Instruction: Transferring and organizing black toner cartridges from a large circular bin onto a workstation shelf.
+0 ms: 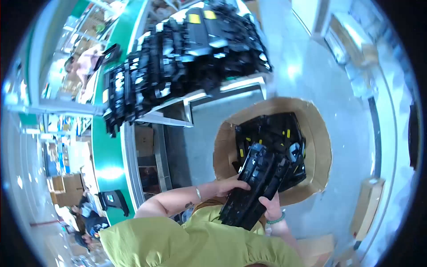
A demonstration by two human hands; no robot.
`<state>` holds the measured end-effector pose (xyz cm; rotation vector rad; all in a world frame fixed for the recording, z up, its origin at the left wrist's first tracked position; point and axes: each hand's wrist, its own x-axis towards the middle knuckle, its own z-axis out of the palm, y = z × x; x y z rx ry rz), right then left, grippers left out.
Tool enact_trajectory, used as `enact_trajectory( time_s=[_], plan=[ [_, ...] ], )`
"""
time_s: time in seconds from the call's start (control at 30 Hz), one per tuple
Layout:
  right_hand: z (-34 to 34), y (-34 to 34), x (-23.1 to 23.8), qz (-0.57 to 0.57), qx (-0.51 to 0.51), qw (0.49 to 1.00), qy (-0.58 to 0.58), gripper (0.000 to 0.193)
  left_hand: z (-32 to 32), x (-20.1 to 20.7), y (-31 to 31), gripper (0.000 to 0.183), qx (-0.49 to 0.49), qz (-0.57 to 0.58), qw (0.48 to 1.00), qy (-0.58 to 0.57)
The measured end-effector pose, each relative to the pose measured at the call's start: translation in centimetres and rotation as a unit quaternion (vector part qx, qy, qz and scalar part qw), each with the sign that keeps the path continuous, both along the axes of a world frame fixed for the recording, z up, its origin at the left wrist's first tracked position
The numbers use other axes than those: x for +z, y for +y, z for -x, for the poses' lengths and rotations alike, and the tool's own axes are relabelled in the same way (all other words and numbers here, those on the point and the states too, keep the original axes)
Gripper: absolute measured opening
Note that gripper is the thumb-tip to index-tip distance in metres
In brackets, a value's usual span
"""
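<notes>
Across the front of my body, two long black toner cartridges (pixel 258 178) lie side by side, tilted with their far ends over an open cardboard box. My left hand (pixel 231 184) grips the left side, its thumb on top and its other fingers hidden beneath. On the right edge, my right hand (pixel 271 207) is closed with the thumb over the top; its fingers are mostly hidden. Inside the cardboard box (pixel 316 142) lies a pile of black cartridges (pixel 271 124), several with small yellow labels.
Beyond the box, a grey-framed rack (pixel 187 98) carries a dense heap of black cartridges (pixel 195 53). A green-topped conveyor bench (pixel 104 151) runs along the left, with a black part (pixel 114 201) on it. Other people (pixel 86 62) are further left. A flat carton (pixel 367 209) stands at right.
</notes>
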<state>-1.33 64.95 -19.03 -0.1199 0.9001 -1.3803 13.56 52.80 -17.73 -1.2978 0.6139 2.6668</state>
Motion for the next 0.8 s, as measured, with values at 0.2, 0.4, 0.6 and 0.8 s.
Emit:
enact_trajectory(
  time_s=[0.2, 0.4, 0.6, 0.8],
  plan=[
    [-3.6, -11.1, 11.0, 0.093, 0.192, 0.976, 0.046, 0.071, -7.3, 10.0, -3.6, 0.023, 0.190, 0.123, 0.974, 0.028],
    [-14.6, -26.7, 25.8, 0.274, 0.312, 0.902, 0.118, 0.044, -19.2, 22.8, -15.5, 0.022, 0.352, 0.285, 0.891, 0.013],
    [-24.8, -44.4, 22.0, 0.171, 0.386, 0.905, 0.053, 0.041, -27.9, 26.8, -28.7, 0.026, 0.259, 0.365, 0.880, -0.156],
    [-28.8, -50.4, 19.2, 0.138, 0.280, 0.792, 0.524, 0.079, -35.5, 19.3, -38.1, 0.044, 0.161, 0.472, 0.816, -0.291]
  ],
)
